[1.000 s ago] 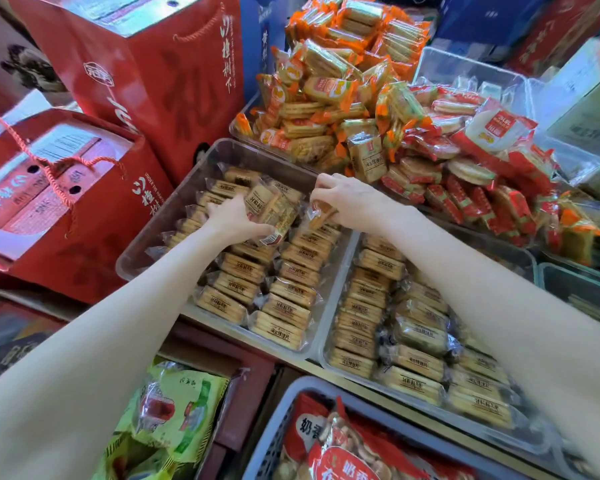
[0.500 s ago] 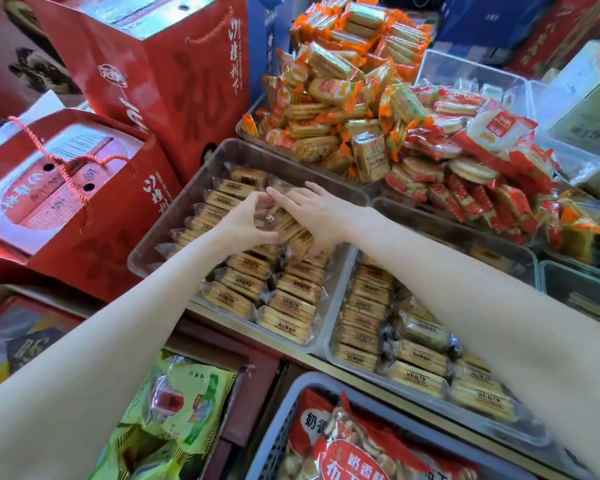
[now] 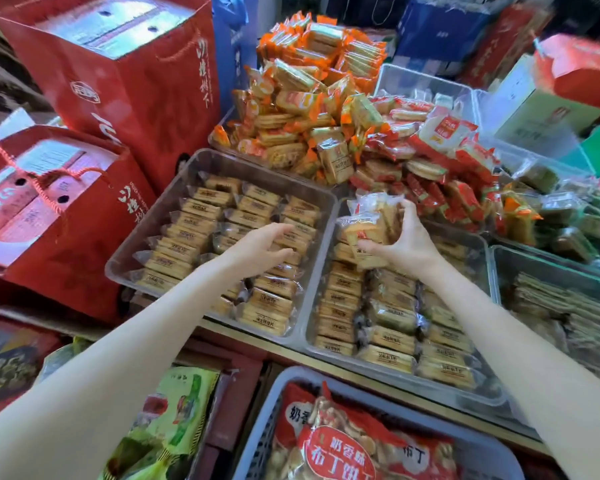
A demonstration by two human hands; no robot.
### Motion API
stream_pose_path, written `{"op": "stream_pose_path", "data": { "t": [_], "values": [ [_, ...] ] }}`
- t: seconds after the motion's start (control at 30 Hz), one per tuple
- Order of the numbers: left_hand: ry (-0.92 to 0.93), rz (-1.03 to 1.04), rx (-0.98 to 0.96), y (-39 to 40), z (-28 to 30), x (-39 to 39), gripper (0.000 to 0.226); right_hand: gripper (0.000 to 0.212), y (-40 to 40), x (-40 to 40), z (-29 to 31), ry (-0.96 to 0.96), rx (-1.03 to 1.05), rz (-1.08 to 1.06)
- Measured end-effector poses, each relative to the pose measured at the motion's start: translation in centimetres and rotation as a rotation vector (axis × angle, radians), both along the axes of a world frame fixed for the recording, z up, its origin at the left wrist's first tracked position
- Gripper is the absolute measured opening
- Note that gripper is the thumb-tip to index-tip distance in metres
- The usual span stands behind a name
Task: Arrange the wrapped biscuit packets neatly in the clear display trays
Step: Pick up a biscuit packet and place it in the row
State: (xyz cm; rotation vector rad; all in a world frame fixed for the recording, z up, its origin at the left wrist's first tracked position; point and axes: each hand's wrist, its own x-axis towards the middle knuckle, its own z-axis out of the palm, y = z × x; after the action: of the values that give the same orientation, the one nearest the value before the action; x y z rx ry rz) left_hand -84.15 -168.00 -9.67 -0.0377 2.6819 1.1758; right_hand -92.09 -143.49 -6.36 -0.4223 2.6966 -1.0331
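Your right hand (image 3: 407,242) is curled round a small bunch of wrapped biscuit packets (image 3: 371,225), lifted just above the far left corner of the right clear tray (image 3: 492,398), thumb underneath and fingers over the top, so the grip is full and closed on the bundle. Your left hand (image 3: 260,249) hovers over the right-hand column of the left clear tray (image 3: 132,251), near its middle, fingers loosely spread and holding nothing; whether the fingertips touch the packets below cannot be told. Both trays already carry tidy rows of tan packets, three columns each, with the far end of the right tray looking less filled. Judge these packets as light, with crinkly film that is slick and lets them slide against one another, so a bunch can fan out or shed one from the bottom if you loosen your hold. The biscuits inside are likely brittle, so squeeze across the flat faces, not the corners, and do not crush. The sealed fin ends are soft and give little purchase; take each packet by its long sides. Set them down one at a time along the far edge of the right tray, using the free hand to steady the neighbouring row
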Motion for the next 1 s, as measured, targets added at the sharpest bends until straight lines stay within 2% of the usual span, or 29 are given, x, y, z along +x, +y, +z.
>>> {"op": "stream_pose_path", "data": {
  "t": [0.03,0.1,0.23,0.33,0.53,0.63,0.77,0.87,0.93,1.0],
  "values": [
    [0.008,-0.056,-0.036,1.0,0.1,-0.1,0.051,0.100,0.2,1.0,-0.9,-0.035,-0.044,-0.008],
    [0.036,-0.203,-0.146,2.8,-0.2,-0.3,0.055,0.099,0.3,2.7,-3.0,-0.041,-0.006,0.062],
    [-0.002,-0.434,-0.470,4.1,-1.7,0.0,0.061,0.106,1.5,4.5,-5.7,-0.001,0.298,0.228],
    [-0.021,-0.455,-0.499,4.1,-2.3,0.4,0.065,0.106,1.8,5.0,-6.1,0.151,0.526,0.346],
    [-0.032,-0.501,-0.588,4.2,-1.4,-0.3,0.065,0.100,-2.4,4.4,-7.6,0.341,0.793,0.405],
    [-0.052,-0.495,-0.562,4.2,-1.7,0.0,0.065,0.098,-2.9,3.9,-9.0,0.313,0.893,0.363],
    [-0.068,-0.491,-0.519,3.9,-1.7,0.4,0.064,0.105,-2.9,3.2,-8.7,0.215,0.917,0.362],
    [-0.090,-0.435,-0.463,4.1,-1.6,1.1,0.062,0.103,-2.5,3.3,-7.3,0.168,0.820,0.408],
    [-0.088,-0.414,-0.457,4.5,-1.4,1.5,0.062,0.093,-1.6,3.7,-6.0,0.150,0.712,0.425],
    [-0.071,-0.411,-0.456,4.8,-1.1,1.7,0.058,0.073,0.2,4.1,-4.4,0.135,0.555,0.366]
  ]
}}
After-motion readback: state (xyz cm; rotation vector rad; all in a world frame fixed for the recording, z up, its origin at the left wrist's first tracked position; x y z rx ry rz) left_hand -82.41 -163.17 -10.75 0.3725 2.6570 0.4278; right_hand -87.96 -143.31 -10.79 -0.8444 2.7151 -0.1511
